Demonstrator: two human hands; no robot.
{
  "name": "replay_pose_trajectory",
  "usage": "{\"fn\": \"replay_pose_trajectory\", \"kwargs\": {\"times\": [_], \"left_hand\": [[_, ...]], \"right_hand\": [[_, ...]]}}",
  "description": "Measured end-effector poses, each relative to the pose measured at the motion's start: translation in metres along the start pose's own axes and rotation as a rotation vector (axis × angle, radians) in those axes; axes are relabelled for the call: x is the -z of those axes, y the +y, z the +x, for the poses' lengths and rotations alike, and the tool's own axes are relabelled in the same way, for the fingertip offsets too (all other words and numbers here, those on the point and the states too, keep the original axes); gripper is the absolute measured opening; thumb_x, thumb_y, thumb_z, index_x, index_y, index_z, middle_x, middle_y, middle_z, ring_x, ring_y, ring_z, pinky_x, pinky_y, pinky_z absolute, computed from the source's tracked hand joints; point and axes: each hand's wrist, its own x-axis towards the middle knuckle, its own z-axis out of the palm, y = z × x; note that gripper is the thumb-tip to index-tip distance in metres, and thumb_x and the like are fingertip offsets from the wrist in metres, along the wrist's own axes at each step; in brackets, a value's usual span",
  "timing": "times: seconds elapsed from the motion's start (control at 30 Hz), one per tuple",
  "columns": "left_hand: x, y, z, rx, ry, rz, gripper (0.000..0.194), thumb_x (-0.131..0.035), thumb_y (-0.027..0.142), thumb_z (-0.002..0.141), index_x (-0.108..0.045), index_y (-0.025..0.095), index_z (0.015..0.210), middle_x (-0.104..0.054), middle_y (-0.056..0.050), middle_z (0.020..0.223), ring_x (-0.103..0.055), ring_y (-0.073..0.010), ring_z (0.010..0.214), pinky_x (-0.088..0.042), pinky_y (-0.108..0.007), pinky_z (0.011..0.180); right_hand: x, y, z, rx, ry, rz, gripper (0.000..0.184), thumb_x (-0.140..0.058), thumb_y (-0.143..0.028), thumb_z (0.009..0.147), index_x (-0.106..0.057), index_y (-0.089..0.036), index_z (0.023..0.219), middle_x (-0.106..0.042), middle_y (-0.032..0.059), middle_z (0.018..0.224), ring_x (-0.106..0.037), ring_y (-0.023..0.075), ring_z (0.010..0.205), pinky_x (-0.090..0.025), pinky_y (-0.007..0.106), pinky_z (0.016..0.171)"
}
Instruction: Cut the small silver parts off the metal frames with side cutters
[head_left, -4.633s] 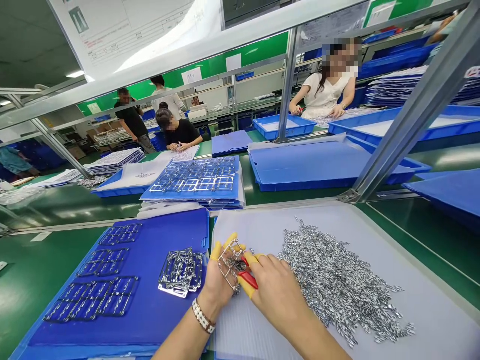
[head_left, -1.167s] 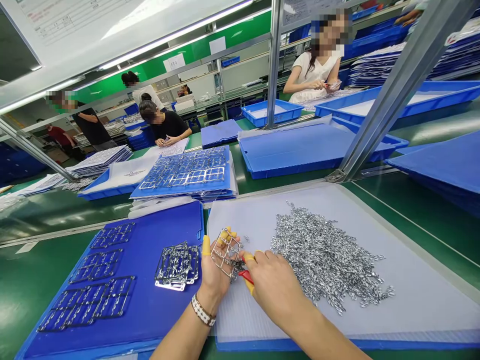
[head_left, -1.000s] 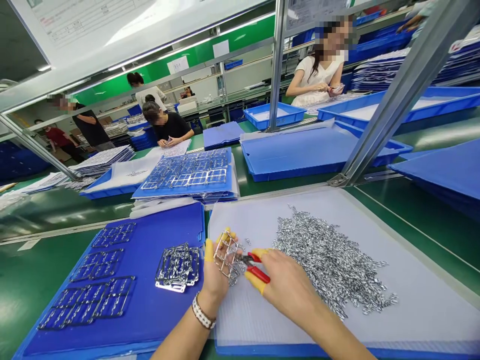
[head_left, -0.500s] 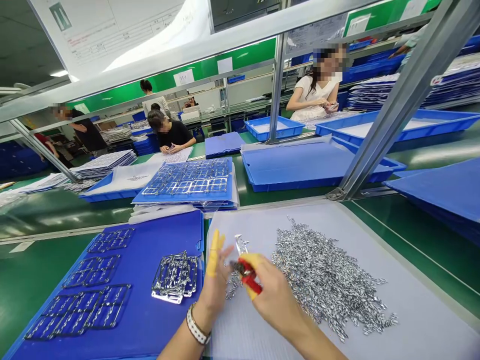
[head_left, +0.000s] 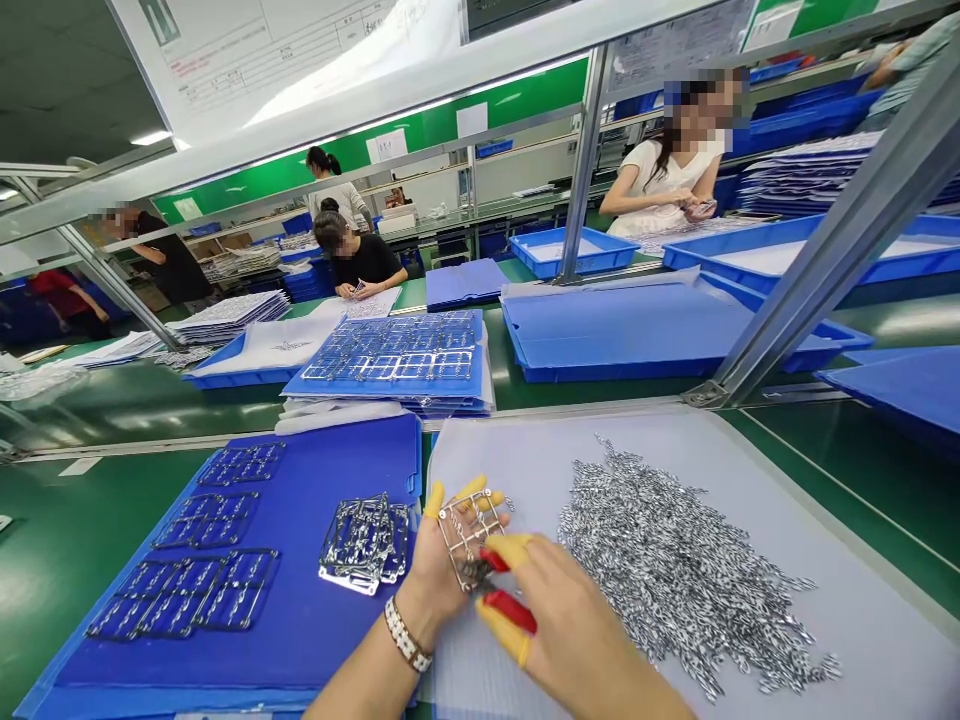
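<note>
My left hand (head_left: 435, 560), palm up with yellow finger cots, holds a chromed sprue frame (head_left: 459, 527) with small links on its bars. My right hand (head_left: 574, 625) grips red-handled nippers (head_left: 510, 608), handles spread, the dark jaws at the frame's lower right corner. A big heap of loose silvery links (head_left: 675, 560) lies to the right on a white sheet (head_left: 517, 660). On the left, a blue sheet (head_left: 300, 640) bears an untidy pile of sprue frames (head_left: 364, 542) and rows of other sprue frames (head_left: 187, 595).
Behind stands a stack of blue sheets topped with sprue frames (head_left: 397, 350). Blue trays (head_left: 622, 330) are at the back right, beside a slanted metal post (head_left: 840, 220). Co-workers sit across the bench, one in a white top (head_left: 667, 185) and one in black (head_left: 367, 262).
Half a second ago my left hand was turned on edge and a silvery piece stuck up beside the nippers. Now the palm faces up with a frame on it, jaws against it. The view has shifted.
</note>
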Motion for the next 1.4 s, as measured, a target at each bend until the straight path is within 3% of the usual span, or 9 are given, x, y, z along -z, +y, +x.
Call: {"fn": "replay_pose_trajectory", "kwargs": {"times": [0.1,0.2,0.7,1.0,1.23,1.4], "left_hand": [[-0.005,-0.004,-0.003,-0.052,0.034,0.049,0.057,-0.044,0.055,0.086,-0.058,0.011,0.119,-0.069,-0.012,0.099,-0.064,-0.0225,0.085,-0.045,-0.035,0.081],[-0.008,-0.008,-0.006,-0.073,0.077,0.134,0.059,-0.041,0.057,0.087,-0.059,0.012,0.12,-0.069,-0.013,0.102,-0.064,-0.0234,0.089,-0.044,-0.034,0.081],[0.004,-0.012,-0.004,-0.185,0.088,0.256,0.059,-0.04,0.06,0.086,-0.061,0.017,0.12,-0.066,-0.011,0.106,-0.059,-0.0207,0.091,-0.042,-0.031,0.08],[-0.002,-0.01,-0.008,-0.19,0.084,0.27,0.059,-0.04,0.06,0.086,-0.062,0.016,0.119,-0.064,-0.012,0.109,-0.059,-0.0228,0.094,-0.043,-0.035,0.084],[-0.001,-0.012,-0.008,-0.207,0.069,0.282,0.061,-0.04,0.061,0.085,-0.062,0.017,0.12,-0.064,-0.012,0.108,-0.059,-0.0233,0.094,-0.044,-0.036,0.086],[0.0,-0.01,-0.007,-0.167,0.084,0.265,0.062,-0.04,0.062,0.085,-0.06,0.015,0.121,-0.066,-0.012,0.106,-0.06,-0.0246,0.095,-0.044,-0.037,0.086]], "right_hand": [[0.003,0.009,0.011,-0.194,-0.058,-0.141,0.026,-0.056,-0.03,0.082,-0.059,-0.019,0.105,-0.065,0.0083,0.092,-0.06,0.025,0.087,-0.046,0.041,0.079],[0.001,0.013,0.021,-0.264,-0.149,-0.188,0.025,-0.057,-0.032,0.082,-0.061,-0.018,0.102,-0.066,0.0078,0.09,-0.061,0.0255,0.086,-0.046,0.04,0.078],[0.005,0.006,0.026,-0.259,-0.214,-0.236,0.029,-0.055,-0.035,0.082,-0.062,-0.02,0.106,-0.067,0.0076,0.092,-0.062,0.0239,0.083,-0.045,0.036,0.073],[0.009,0.006,0.027,-0.282,-0.249,-0.183,0.034,-0.054,-0.038,0.081,-0.061,-0.02,0.109,-0.067,0.008,0.092,-0.062,0.0241,0.082,-0.043,0.034,0.07],[0.014,0.01,0.029,-0.298,-0.312,-0.051,0.026,-0.05,-0.04,0.082,-0.063,-0.022,0.096,-0.067,0.0044,0.085,-0.062,0.0201,0.07,-0.038,0.029,0.058],[0.011,0.01,0.029,-0.314,-0.302,-0.089,0.029,-0.051,-0.04,0.081,-0.063,-0.021,0.099,-0.067,0.0075,0.09,-0.062,0.0235,0.082,-0.041,0.031,0.066]]}}
